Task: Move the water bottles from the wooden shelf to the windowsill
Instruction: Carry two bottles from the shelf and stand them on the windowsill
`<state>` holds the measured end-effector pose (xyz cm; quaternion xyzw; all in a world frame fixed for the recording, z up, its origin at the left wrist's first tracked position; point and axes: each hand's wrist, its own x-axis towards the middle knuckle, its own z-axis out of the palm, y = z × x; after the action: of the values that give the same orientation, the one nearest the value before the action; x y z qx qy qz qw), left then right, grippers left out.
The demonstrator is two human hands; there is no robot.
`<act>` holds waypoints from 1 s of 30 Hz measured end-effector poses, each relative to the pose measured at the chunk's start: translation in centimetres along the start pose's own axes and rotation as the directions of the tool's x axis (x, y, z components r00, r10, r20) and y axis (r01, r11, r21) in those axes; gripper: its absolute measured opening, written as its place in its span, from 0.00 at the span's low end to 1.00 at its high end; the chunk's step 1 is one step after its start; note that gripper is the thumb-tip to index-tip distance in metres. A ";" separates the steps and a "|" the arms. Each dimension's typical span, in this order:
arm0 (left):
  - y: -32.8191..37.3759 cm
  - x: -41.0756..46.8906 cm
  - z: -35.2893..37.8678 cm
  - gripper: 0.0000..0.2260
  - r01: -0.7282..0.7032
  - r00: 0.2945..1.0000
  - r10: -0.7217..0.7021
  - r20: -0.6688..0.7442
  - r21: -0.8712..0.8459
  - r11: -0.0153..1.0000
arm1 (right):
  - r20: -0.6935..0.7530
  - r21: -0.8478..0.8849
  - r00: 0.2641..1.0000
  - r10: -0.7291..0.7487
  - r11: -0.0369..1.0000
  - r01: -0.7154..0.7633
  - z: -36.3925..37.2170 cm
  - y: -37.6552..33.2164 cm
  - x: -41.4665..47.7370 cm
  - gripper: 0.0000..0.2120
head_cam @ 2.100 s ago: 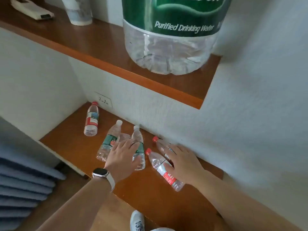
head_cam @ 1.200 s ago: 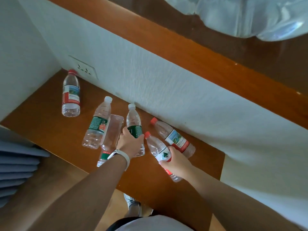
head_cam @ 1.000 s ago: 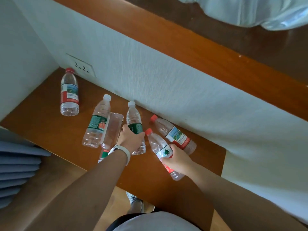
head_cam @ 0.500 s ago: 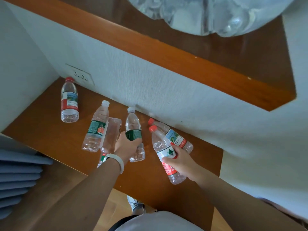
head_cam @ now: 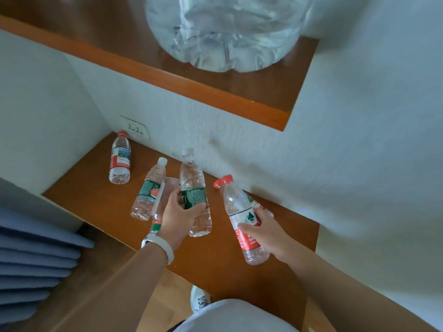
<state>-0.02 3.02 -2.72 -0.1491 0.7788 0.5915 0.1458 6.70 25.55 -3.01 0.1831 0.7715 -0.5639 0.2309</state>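
My left hand grips a white-capped bottle with a green label, lifted off the lower wooden shelf. My right hand holds a red-capped bottle with a red and white label, also raised and tilted. A red-capped bottle lies at the back left of the shelf. Another green-label bottle lies beside a clear one partly hidden by my left hand. One more bottle lies against the wall behind my right hand.
A large water jug stands on the upper wooden ledge overhead. A wall socket sits above the shelf's back left corner. Blue fabric folds lie at the lower left. My shoe shows on the wooden floor.
Both hands closed on their bottles and lifted them off the shelf. The camera view tilted up, bringing the big jug back into sight.
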 end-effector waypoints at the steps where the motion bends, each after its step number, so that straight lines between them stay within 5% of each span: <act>1: 0.4 -0.7 -0.1 0.29 -0.006 1.000 0.006 -0.007 -0.024 1.000 | 0.005 0.007 1.000 -0.018 1.000 0.018 -0.2 -0.3 -0.5 0.21; 6: 2.1 -4.4 -0.5 0.23 -0.072 0.997 0.069 -0.041 -0.079 0.994 | -0.007 0.064 0.991 -0.132 0.989 0.133 -1.0 -1.1 -2.3 0.19; 11: 3.1 -8.4 -1.2 0.23 -0.095 0.995 0.086 -0.056 -0.185 0.978 | 0.024 0.124 0.978 -0.209 0.971 0.205 -1.0 -1.9 -4.2 0.30; 25: 0.3 -20.0 -5.4 0.35 -0.157 0.951 0.059 -0.303 -0.310 0.938 | 0.295 0.239 0.885 -0.360 0.925 0.296 3.9 -3.6 -8.8 0.22; 30: -2.0 -22.3 -8.9 0.25 -0.204 0.919 0.049 -0.391 -0.364 0.909 | 0.370 0.171 0.841 -0.393 0.919 0.354 7.3 -5.3 -10.8 0.17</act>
<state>20.64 -4.71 6.83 -0.2336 0.6638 0.7063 -0.0776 13.85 16.80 5.42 -0.0783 0.7011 -0.6597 0.2592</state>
